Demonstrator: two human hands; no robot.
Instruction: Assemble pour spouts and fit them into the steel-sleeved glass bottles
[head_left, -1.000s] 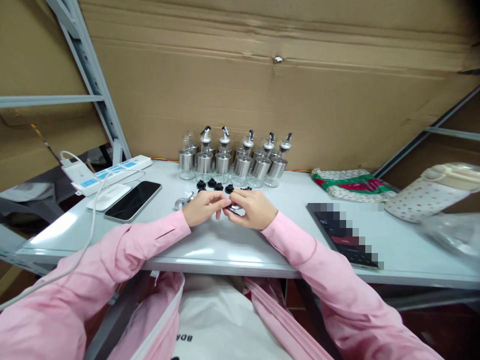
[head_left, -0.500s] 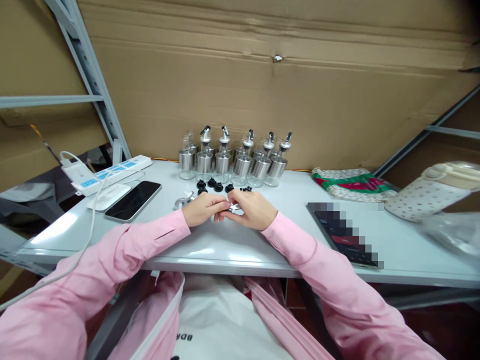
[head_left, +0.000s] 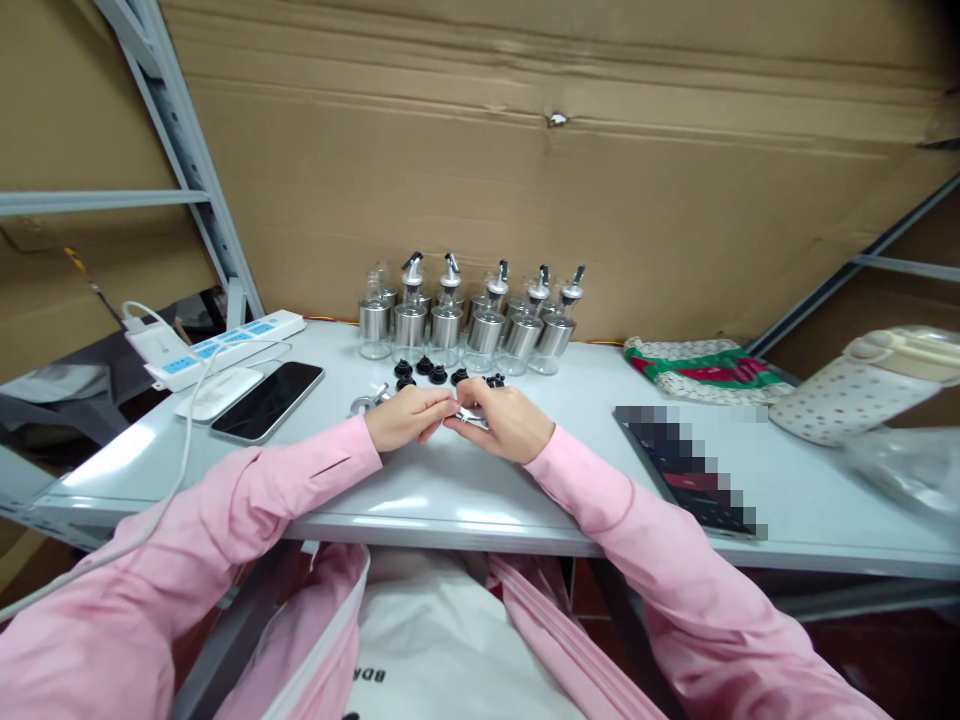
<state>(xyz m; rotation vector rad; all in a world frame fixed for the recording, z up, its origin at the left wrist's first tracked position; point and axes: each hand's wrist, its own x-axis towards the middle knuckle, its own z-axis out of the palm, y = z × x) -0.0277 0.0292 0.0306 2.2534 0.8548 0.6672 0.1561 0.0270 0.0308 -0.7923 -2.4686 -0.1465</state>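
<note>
Above the front half of the table my left hand and my right hand meet, fingers closed. Between them is a small silvery pour spout, mostly covered by my fingers. The right thumb and fingers grip it, and the left fingertips pinch at its left end. Just behind my hands lie several black stoppers. Other loose silvery spout parts rest beside my left hand. Farther back stand rows of glass bottles with steel sleeves, several of the front ones topped with silver spouts with black flaps.
On the left are a phone, a white charger box and a power strip; a white cable crosses my left sleeve. To the right lie a dark flat object, a patterned cloth and a dotted tumbler. Cardboard stands behind.
My fingers have shifted slightly around the spout, and the left fingertips have drawn in a little. Both hands stay in nearly the same place; nothing else has moved.
</note>
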